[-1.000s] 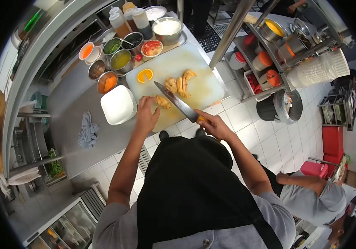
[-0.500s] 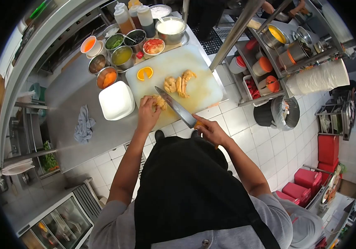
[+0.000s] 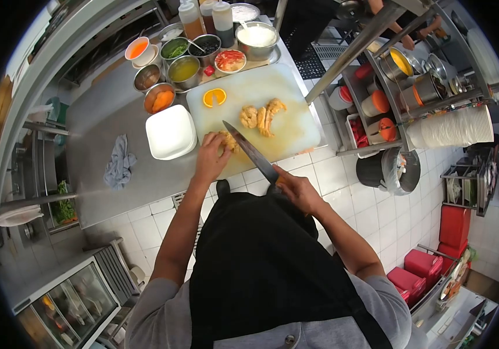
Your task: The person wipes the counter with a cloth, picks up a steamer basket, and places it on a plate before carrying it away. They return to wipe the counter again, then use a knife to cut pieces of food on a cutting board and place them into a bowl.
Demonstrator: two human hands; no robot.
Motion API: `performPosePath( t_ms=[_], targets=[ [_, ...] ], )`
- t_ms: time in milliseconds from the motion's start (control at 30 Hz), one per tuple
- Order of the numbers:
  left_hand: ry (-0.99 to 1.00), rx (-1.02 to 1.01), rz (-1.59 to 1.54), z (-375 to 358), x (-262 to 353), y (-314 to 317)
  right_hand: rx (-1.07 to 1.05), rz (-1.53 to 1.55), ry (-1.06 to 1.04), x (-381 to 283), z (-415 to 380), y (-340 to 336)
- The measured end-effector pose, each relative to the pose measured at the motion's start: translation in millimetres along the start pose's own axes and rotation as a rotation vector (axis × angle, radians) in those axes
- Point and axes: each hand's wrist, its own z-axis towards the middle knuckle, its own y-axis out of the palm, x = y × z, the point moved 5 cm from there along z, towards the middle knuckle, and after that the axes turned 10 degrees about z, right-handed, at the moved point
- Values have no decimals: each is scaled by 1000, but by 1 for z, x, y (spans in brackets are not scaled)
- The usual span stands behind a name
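My right hand (image 3: pixel 299 191) is wrapped round the handle of a chef's knife (image 3: pixel 253 153), whose blade slants up and left over the white cutting board (image 3: pixel 290 87). On the board's near left part, my left hand (image 3: pixel 212 157) presses its fingers on a piece of golden-brown cooked meat (image 3: pixel 230 141), partly hidden by the fingers. The blade runs along the right side of this piece. Farther up the board lie more golden-brown pieces (image 3: pixel 262 118), one of them sliced. A cut orange slice (image 3: pixel 214 98) rests near the far left corner.
Stacked white square bowls (image 3: pixel 171 132) stand left of the board, and a grey cloth (image 3: pixel 120 163) lies on the steel counter (image 3: pixel 92 139). Metal bowls of ingredients (image 3: pixel 184 70) and squeeze bottles (image 3: pixel 223 23) line the back. A steel post (image 3: pixel 354 52) rises at the right. Another person's hand (image 3: pixel 407 42) shows far right.
The view has shifted, so the board and bowls appear slightly farther right and up. Both hands keep nearly the same hold, with the knife still beside the piece.
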Motion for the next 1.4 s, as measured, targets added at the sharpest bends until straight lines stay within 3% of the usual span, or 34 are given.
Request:
performPosePath(
  t_ms=[333, 533, 667, 767, 933, 1000, 1167, 1300, 1400],
  targets=[
    [-48, 34, -2, -3, -5, 7, 58, -64, -120, -17, 45, 26],
    [-73, 69, 4, -4, -6, 3, 53, -140, -106, -3, 9, 25],
    [-67, 46, -41, -5, -4, 9, 97, -218, -119, -1, 48, 47],
    [-90, 59, -42, -3, -4, 7, 202, -258, -304, 2, 70, 56],
    [-263, 94, -176, -9, -4, 6, 51, -416, -105, 4, 22, 45],
    [-287, 119, -197, -12, -7, 5, 46, -394, -129, 7, 8, 43],
    [-90, 109, -5, -14, -5, 9, 48, -515, -94, 10, 17, 54],
    [-78, 104, 30, -15, 2, 5, 36, -492, -77, 10, 12, 51],
    [-146, 100, -46, -19, -8, 8, 43, -248, -81, 21, 6, 39]
  ],
)
